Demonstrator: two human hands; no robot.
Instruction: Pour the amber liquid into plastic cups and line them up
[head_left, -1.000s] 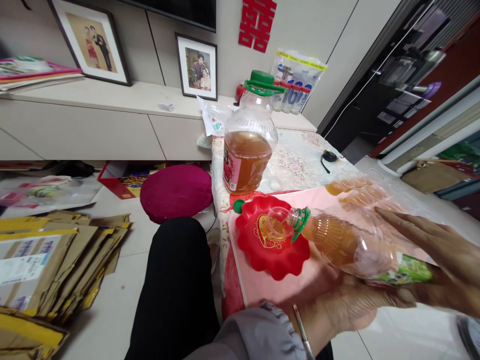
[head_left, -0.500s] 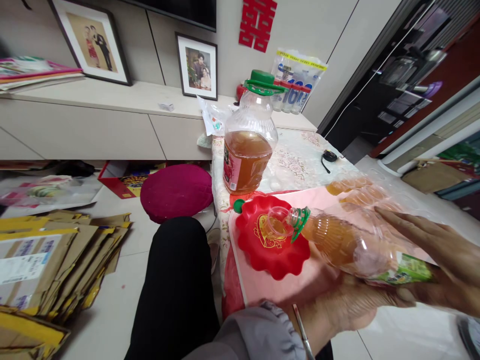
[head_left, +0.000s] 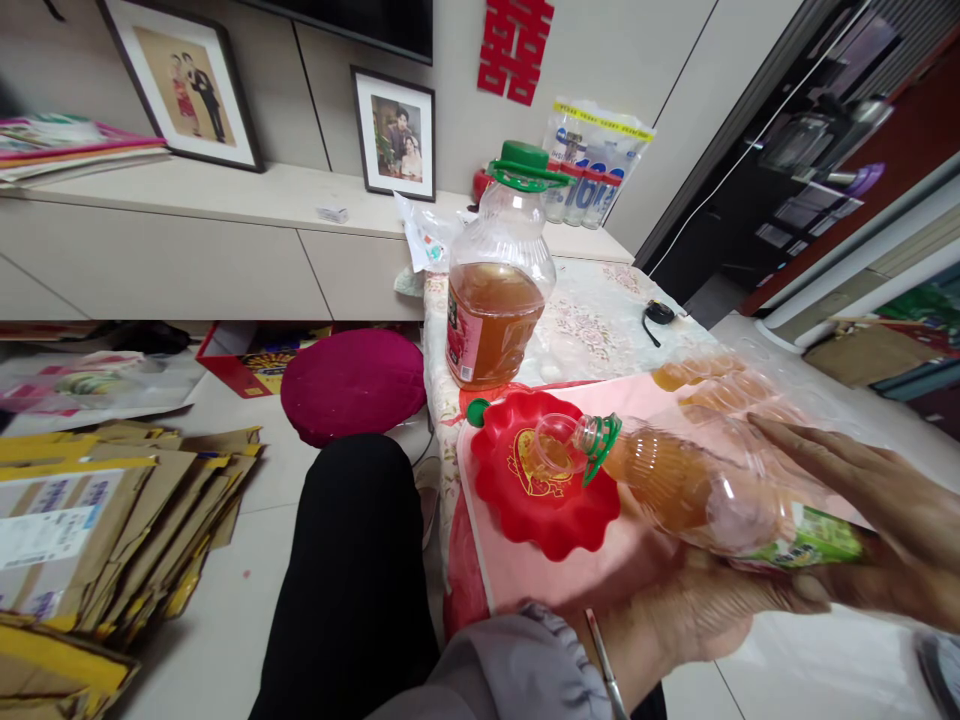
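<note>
Lying nearly flat, the bottle (head_left: 675,485) rests in the left hand's (head_left: 675,615) curled fingers, its mouth over the red dish (head_left: 525,505). The right hand (head_left: 870,490) steadies the label end, fingers stretched out and spread.

Bright, even indoor light; edges bend outward, lower right corner blurred.

right hand (head_left: 885,520) cut off at right edge, bottle (head_left: 697,490) base hidden behind it, cardboard stack (head_left: 90,530) cropped left
</note>
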